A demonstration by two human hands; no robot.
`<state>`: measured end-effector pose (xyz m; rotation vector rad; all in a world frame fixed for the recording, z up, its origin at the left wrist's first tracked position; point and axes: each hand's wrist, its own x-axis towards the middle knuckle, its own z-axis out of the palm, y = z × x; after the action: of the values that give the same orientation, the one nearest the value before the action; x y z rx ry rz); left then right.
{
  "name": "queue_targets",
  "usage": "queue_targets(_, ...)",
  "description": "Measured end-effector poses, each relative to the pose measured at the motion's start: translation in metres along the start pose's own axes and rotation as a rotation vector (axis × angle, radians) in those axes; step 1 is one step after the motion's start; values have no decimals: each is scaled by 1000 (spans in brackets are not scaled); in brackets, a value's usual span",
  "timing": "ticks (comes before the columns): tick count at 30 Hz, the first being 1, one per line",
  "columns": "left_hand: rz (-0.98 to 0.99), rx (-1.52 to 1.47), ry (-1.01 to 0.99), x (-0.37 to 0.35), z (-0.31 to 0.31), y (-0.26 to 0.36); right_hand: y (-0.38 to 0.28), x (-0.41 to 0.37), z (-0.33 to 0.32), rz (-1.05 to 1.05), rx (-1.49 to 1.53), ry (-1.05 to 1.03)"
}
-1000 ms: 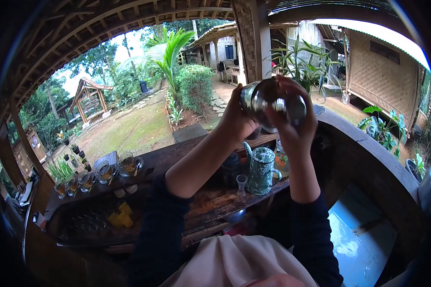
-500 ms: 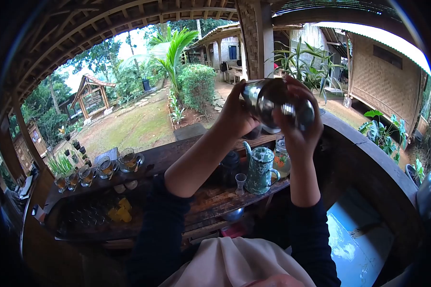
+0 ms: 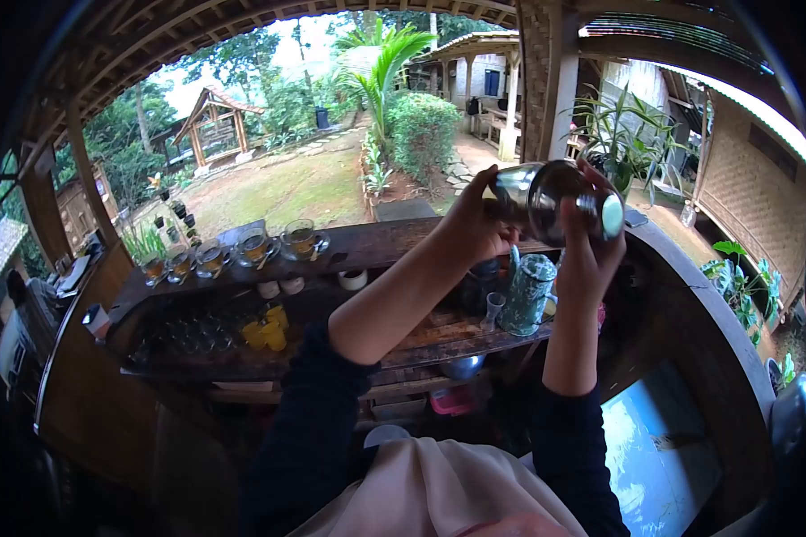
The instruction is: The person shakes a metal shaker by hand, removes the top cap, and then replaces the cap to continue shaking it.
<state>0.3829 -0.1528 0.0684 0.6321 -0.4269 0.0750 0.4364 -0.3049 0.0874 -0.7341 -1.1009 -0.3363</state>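
Observation:
A shiny metal shaker-like vessel (image 3: 551, 199) is held up, tilted sideways, between both hands above the wooden counter. My left hand (image 3: 484, 215) is closed around its left end. My right hand (image 3: 591, 234) grips the right end, its fingers curled over the metal. Below the hands stands a green speckled enamel pot (image 3: 530, 291) with a spout. A small clear glass (image 3: 493, 306) is just left of the pot. Behind it sits a dark container (image 3: 476, 288), partly hidden by my left forearm.
Several glass cups of brown drink stand on the raised ledge (image 3: 358, 255) at the left. Yellow cups (image 3: 267, 331) and clear glasses (image 3: 188, 338) sit lower on the counter. White bowls (image 3: 353, 279) are under the ledge. A curved wall edge (image 3: 707, 295) runs along the right.
The view has turned left, so the surroundings appear farther right. The metal vessel has tipped to a more level position, still in both hands. More white bowls show under the ledge.

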Motion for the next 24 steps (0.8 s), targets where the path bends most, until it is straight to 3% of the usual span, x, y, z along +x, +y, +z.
queue_targets(1, 161, 203, 259, -15, 41, -11, -23, -9, 10, -267, 10, -61)
queue_targets(2, 184, 199, 160, -29, 65, -15, -51, -18, 19, -507, -117, -105)
queue_targets(4, 331, 386, 26, -62, 95, -21, -110, -52, 20, -674, -159, -204)
queue_targets(5, 451, 521, -46, -77, 107, -27, -107, -53, 41, -1044, 7, -80)
queue_targets(6, 636, 695, -366, -89, 118, -29, -101, -55, 60, -1405, 185, 62)
queue_targets(7, 651, 701, -348, -97, 117, -29, -106, -65, 61, -1392, 206, 59)
queue_targets(9, 486, 523, -55, -112, 99, -26, -116, -86, 48, -988, -40, -24)
queue_targets(10, 365, 342, 12, -121, 90, -19, -102, -83, 51, -823, 37, -65)
queue_targets(11, 408, 402, 202, -124, 88, -18, -85, -76, 61, -655, 108, -106)
queue_targets(13, 354, 56, 615, -137, 35, -15, -82, -80, 78, 145, 80, -190)
queue_targets(14, 361, 50, 628, -146, 37, -24, -90, -86, 78, 159, 86, -198)
queue_targets(16, 414, 62, 528, -169, 49, -46, -113, -94, 78, -61, 59, -318)
queue_targets(17, 461, -14, 248, -189, 109, -58, -133, -105, 75, -239, -33, -357)
queue_targets(18, 406, 78, 249, -205, 116, -60, -156, -113, 74, -543, 10, -390)
queue_targets(19, 349, 163, 255, -218, 121, -64, -181, -125, 61, -803, -277, -507)
queue_targets(21, 568, 295, -48, -243, 144, -95, -184, -141, 69, -767, -175, -501)
queue_targets(22, 654, 513, -154, -255, 131, -97, -181, -150, 74, -739, -89, -498)
queue_targets(24, 574, 348, 36, -293, 112, -98, -171, -176, 86, -675, 78, -493)
